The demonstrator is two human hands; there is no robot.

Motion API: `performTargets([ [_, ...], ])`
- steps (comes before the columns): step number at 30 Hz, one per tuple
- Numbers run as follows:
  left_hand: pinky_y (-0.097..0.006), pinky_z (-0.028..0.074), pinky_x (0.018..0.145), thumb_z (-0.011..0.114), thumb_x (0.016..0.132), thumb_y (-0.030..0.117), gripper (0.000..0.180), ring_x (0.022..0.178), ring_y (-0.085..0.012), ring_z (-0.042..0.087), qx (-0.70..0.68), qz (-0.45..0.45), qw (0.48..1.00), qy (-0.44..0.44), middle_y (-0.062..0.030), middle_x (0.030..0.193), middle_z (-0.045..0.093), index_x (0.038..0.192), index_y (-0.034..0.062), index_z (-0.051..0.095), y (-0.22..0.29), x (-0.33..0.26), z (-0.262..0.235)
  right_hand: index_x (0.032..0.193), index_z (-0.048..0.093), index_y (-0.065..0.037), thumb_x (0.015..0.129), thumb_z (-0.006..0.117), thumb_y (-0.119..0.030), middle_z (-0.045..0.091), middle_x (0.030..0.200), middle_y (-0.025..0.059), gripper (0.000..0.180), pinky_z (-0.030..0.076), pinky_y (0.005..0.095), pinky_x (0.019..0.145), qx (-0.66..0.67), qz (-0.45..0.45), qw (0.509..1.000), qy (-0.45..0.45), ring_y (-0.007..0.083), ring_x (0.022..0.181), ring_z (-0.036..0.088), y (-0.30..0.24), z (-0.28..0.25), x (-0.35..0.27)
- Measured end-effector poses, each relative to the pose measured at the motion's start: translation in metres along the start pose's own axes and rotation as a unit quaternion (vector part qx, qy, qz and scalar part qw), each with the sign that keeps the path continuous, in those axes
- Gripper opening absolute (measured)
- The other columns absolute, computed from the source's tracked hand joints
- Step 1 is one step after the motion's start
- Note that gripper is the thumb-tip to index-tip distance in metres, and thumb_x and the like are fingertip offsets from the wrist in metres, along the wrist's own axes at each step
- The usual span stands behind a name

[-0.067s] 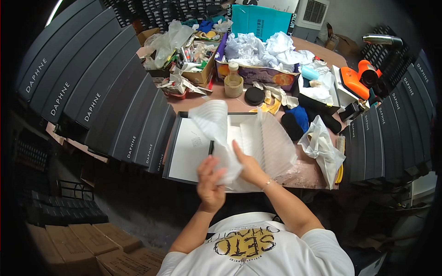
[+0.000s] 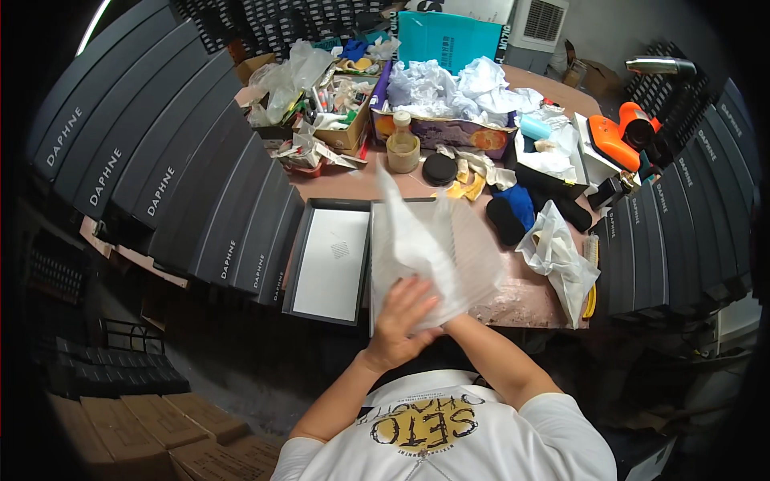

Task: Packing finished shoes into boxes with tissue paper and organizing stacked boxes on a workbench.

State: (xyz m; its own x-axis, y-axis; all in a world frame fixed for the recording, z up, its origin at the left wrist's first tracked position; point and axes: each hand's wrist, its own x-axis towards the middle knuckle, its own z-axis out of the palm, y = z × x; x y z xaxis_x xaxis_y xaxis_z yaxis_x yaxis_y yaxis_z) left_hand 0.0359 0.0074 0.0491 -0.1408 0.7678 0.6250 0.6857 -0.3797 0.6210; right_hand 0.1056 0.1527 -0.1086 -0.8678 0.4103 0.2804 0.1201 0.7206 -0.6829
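A blurred, translucent white packing sheet (image 2: 425, 248) is bunched upright in front of me, with its flared end pointing away. Whatever may be wrapped inside it does not show. My left hand (image 2: 403, 317) is curled over the near end of the bundle, fingers pressed on the sheet. On the other side is my right hand (image 2: 431, 330), its fingers mostly hidden by the sheet and my left hand. A second, striped translucent sheet (image 2: 481, 256) spreads to the right, over an open white box (image 2: 378, 280). Left of that lies a dark-rimmed box part (image 2: 329, 260) with a white inside.
Dark shoe boxes are stacked on the left (image 2: 192, 176) and right (image 2: 654, 240). Behind the work area stand a bottle (image 2: 403, 144), a round black lid (image 2: 439, 169) and a purple carton (image 2: 449, 132) of crumpled paper. An orange tool (image 2: 613, 144) sits far right.
The bundled sheet has swung right and nearer to me, uncovering the dark-rimmed box part. My left hand has moved right onto it; my right hand has gone behind the sheet.
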Motion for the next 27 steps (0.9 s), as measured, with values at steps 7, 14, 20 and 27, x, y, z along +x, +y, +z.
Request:
performTargets([
  [7,-0.044,0.032,0.108,0.057,0.091,0.033,0.058,0.126,-0.0401,0.045,0.044,-0.180,0.983,0.004,-0.0280,0.134,0.047,0.131,-0.0064,0.046,-0.048,-0.015,-0.027,0.110,0.060,-0.001,0.082,0.066,-0.008,0.061,0.111,0.0191,0.029,0.046,0.0401,0.090,-0.055,0.038,0.980,0.185,0.0343,0.103,0.059,-0.079,-0.153,-0.023],
  [14,-0.049,0.024,0.110,0.061,0.080,0.049,0.079,0.135,-0.0369,0.033,0.270,-0.250,0.655,-0.660,-0.0294,0.142,0.036,0.131,-0.0090,0.044,-0.089,0.085,0.039,0.133,0.043,-0.002,0.077,0.072,-0.027,0.055,0.121,0.0264,0.068,0.042,0.0452,0.094,-0.247,0.369,0.882,0.154,0.0428,0.111,0.052,0.040,-0.269,-0.170],
  [20,-0.048,0.027,0.107,0.065,0.070,0.061,0.094,0.130,-0.0322,0.040,0.403,-0.182,0.788,-0.428,-0.0221,0.138,0.043,0.131,-0.0064,0.044,-0.116,0.041,0.070,0.129,0.048,0.001,0.078,0.066,-0.015,0.058,0.118,0.0228,0.056,0.044,0.0368,0.093,-0.080,0.369,0.879,0.290,0.0327,0.109,0.056,0.082,-0.238,-0.189],
  [27,-0.051,0.005,0.114,0.040,0.091,0.061,0.079,0.144,-0.0235,0.017,-0.318,-0.264,0.910,0.026,-0.0138,0.154,0.023,0.149,0.0095,0.023,-0.116,0.089,-0.006,0.127,0.053,-0.007,0.072,0.066,0.001,0.060,0.110,0.0112,0.057,0.050,0.0327,0.080,-0.079,0.127,0.960,0.236,0.0278,0.092,0.063,-0.067,-0.280,-0.100],
])
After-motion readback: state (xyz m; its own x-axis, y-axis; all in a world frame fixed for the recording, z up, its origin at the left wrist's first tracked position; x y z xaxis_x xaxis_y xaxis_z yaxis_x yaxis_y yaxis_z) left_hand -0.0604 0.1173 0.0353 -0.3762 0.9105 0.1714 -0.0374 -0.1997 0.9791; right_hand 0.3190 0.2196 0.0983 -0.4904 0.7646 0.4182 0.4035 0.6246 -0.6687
